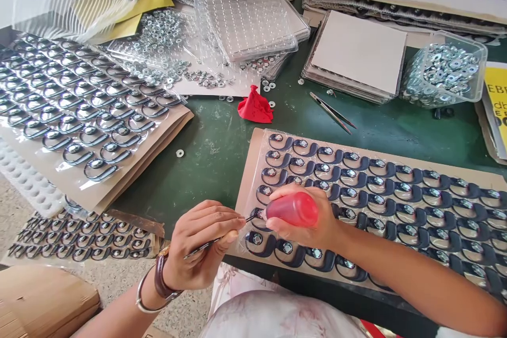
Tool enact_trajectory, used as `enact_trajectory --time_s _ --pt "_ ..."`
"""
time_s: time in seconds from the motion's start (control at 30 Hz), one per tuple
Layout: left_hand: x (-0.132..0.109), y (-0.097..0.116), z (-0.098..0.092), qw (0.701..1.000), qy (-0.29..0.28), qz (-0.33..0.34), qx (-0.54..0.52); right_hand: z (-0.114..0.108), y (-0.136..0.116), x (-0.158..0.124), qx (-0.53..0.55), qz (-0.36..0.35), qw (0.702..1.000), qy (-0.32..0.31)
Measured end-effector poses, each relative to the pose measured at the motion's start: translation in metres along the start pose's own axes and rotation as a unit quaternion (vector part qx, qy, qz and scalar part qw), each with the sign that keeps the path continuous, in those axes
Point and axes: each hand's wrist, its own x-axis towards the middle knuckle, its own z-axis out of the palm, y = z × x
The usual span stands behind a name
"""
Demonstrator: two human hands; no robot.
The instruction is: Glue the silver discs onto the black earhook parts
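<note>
My right hand (312, 224) is closed around a small red squeeze bottle (292, 209), its tip pointing left over a cardboard sheet (253, 161) covered in rows of black hook-shaped parts with silver washers (396, 198). My left hand (202, 243) pinches thin metal tweezers (216, 240), whose tip meets the bottle's nozzle near the sheet's left edge. Both hands hover at the near left corner of that sheet. A watch and a bangle sit on my left wrist.
More sheets of the same parts (75, 111) lie stacked at left under plastic film. A red cap (255, 106), spare tweezers (331, 113), loose washers (180, 153), clear blister trays (249, 21), a tub of washers (446, 71) and stacked cardboard (356, 53) fill the green table (214, 142).
</note>
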Motion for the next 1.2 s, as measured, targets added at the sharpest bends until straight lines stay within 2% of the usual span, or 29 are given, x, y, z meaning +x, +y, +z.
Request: enact_trajectory --time_s 0.07,0.17,0.23,0.3,0.43,0.6,0.83,1.0,1.2 --pt "-0.001 0.001 0.001 1.000 0.012 0.002 0.001 -0.005 -0.005 0.004 0.048 0.041 0.998 -0.004" --pt "-0.007 0.007 -0.002 0.999 0.028 0.025 0.024 -0.017 -0.018 0.010 0.138 0.139 0.980 -0.044" --pt "-0.014 0.015 -0.005 0.996 0.004 0.064 0.066 -0.022 -0.026 0.010 0.135 0.175 0.974 -0.058" --pt "-0.022 0.024 -0.008 0.986 -0.045 0.106 0.116 -0.020 -0.032 0.003 0.109 0.185 0.975 -0.048" --pt "-0.035 0.040 -0.008 0.961 -0.105 0.161 0.196 -0.001 -0.028 -0.022 0.087 0.136 0.987 -0.009" --pt "-0.040 0.042 -0.001 0.952 -0.097 0.168 0.238 0.016 -0.014 -0.036 0.075 0.114 0.991 -0.012" --pt "-0.046 0.040 0.007 0.951 -0.067 0.182 0.240 0.016 -0.013 -0.032 0.047 0.094 0.994 -0.029" --pt "-0.046 0.040 0.007 0.950 -0.073 0.179 0.244 0.018 -0.017 -0.031 0.011 0.067 0.998 0.011" --pt "-0.044 0.041 0.004 0.949 -0.089 0.176 0.246 0.014 -0.018 -0.030 -0.006 0.035 0.999 0.027"
